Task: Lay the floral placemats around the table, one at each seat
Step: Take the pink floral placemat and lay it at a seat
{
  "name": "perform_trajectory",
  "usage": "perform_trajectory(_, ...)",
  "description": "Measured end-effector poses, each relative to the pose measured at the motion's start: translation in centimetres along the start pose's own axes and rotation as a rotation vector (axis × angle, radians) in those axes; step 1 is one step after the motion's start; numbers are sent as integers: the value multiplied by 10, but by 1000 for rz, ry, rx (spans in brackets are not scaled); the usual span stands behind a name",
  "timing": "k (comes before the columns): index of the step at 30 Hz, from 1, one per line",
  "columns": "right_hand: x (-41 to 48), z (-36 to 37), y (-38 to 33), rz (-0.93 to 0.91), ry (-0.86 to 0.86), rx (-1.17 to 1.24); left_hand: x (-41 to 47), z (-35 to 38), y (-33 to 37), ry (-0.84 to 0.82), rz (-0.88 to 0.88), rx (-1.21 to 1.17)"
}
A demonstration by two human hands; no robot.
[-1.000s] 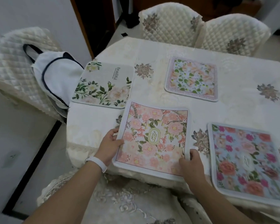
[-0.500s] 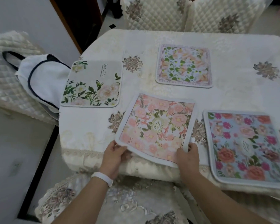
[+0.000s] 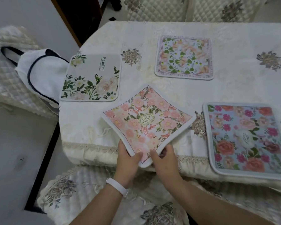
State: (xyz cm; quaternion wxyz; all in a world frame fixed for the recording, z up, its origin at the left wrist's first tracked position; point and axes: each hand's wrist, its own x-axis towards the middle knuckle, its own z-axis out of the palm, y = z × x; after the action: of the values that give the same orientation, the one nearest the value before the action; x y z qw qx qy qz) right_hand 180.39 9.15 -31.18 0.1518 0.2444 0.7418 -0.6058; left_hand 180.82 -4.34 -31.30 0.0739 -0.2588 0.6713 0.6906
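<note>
A pink floral placemat [image 3: 147,122] lies turned like a diamond at the table's near edge, its near corner hanging over. My left hand [image 3: 128,161] and my right hand [image 3: 165,161] both pinch that near corner, thumbs on top. Three other placemats lie flat on the cream tablecloth [image 3: 234,88]: a grey one with white flowers [image 3: 92,77] at the left, a pale leafy one [image 3: 184,57] at the far middle, and a blue one with red and pink roses [image 3: 248,140] at the near right.
Quilted cream chairs stand around the table: two at the far side [image 3: 193,8], one at the left [image 3: 8,70], one right below my arms [image 3: 94,197]. A white bag with dark trim [image 3: 40,73] hangs against the left chair, touching the grey mat's edge.
The pink placemat has been rotated from square-on to a diamond. My hands moved from its two near corners to meet at one corner.
</note>
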Motion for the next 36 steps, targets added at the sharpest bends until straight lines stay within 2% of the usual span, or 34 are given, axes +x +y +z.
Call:
perform_trajectory(4,11,-20,1,100,40,216,6,-19,7,-96,16,30)
perform_trajectory(7,37,-49,-5,155,137,355,15,-39,15,-151,-37,15)
perform_trajectory(9,58,-71,-8,231,129,413,22,-52,24,-198,-71,9)
perform_trajectory(15,96,-118,-7,318,57,250,43,-80,57,-394,-143,5)
perform_trajectory(18,93,-120,0,335,-66,166,56,-78,60,-470,-212,-19)
perform_trajectory(20,90,-115,6,333,-77,158,63,-68,56,-335,-254,-9)
perform_trajectory(23,83,-105,13,281,50,138,67,-49,43,-61,-324,-151)
perform_trajectory(28,66,-86,15,193,303,88,54,-25,20,143,-361,-439)
perform_trajectory(32,48,-70,16,210,379,133,40,-5,7,146,-348,-455)
perform_trajectory(36,20,-38,20,227,244,210,26,11,-6,99,-270,-319)
